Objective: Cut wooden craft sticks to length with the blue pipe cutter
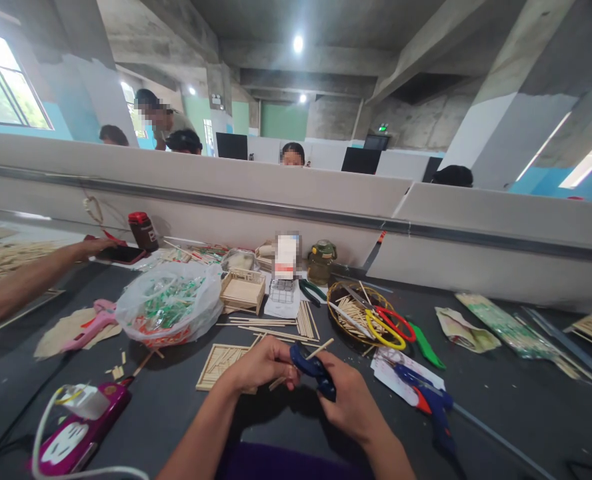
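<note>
My right hand (349, 397) is closed around a dark blue hand cutter (310, 363), held over the front of the table. Close beside its head, my left hand (266, 363) pinches a thin wooden stick. One pale stick end (322, 348) juts out past the cutter toward the upper right; the jaws themselves are hidden. Just behind my left hand lies a small square frame of sticks (213, 367). Loose wooden sticks (261, 323) are spread beyond it, near a box built of sticks (243, 291).
A basket (333, 320) holds sticks and scissors. Right of it lie a green tool (429, 345) and blue glue gun (421, 390). Leftward are a plastic bag (171, 300), pink glue gun (93, 325) and purple power strip (83, 433). Another person's hand (93, 248) touches a phone (122, 255).
</note>
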Tool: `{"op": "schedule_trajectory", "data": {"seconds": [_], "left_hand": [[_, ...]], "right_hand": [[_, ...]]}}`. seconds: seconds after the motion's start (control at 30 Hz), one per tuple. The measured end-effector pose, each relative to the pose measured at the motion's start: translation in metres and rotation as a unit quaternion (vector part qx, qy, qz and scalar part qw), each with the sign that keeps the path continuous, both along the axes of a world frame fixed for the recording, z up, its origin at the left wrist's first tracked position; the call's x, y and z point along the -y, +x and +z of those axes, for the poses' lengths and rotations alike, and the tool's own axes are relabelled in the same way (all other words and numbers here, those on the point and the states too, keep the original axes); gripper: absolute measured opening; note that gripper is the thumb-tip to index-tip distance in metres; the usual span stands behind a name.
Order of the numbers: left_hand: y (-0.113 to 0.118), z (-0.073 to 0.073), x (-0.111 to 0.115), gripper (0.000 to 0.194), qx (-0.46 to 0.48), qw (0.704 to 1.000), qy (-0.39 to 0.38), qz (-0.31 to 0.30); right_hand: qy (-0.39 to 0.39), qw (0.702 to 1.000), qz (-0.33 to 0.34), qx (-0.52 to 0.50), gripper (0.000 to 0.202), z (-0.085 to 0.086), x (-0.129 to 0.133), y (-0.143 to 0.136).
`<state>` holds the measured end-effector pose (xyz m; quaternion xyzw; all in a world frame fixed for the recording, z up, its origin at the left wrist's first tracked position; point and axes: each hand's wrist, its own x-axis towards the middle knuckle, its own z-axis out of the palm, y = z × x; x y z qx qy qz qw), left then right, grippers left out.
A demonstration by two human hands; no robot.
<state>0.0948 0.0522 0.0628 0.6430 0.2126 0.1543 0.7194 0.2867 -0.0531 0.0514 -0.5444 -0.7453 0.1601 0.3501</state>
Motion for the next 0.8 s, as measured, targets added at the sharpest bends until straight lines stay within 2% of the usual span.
{"op": "schedule_trajectory", "data": {"seconds": [0.23,0.43,0.63,0.8], "left_hand": [[0.002,-0.004,0.000,0.015,0.001,0.999,-0.036,-0.006],[-0.001,-0.010,-0.004,0.015,-0.001,0.999,-0.043,-0.017],[0.001,-0.006,-0.004,0.019,-0.004,0.999,-0.039,-0.009],[0.005,-0.004,-0.002,0.029,0.038,0.999,-0.035,0.012]], "right_hand": [[-0.023,0.999,-0.022,0.039,0.040,-0.014,-0.003,0.001],[-0.036,0.997,-0.031,0.064,0.034,-0.014,-0.006,0.000],[-0.022,0.997,-0.030,0.067,0.029,-0.015,-0.009,0.000],[-0.003,0.996,-0.055,0.066,0.026,-0.017,-0.007,0.001]]}}
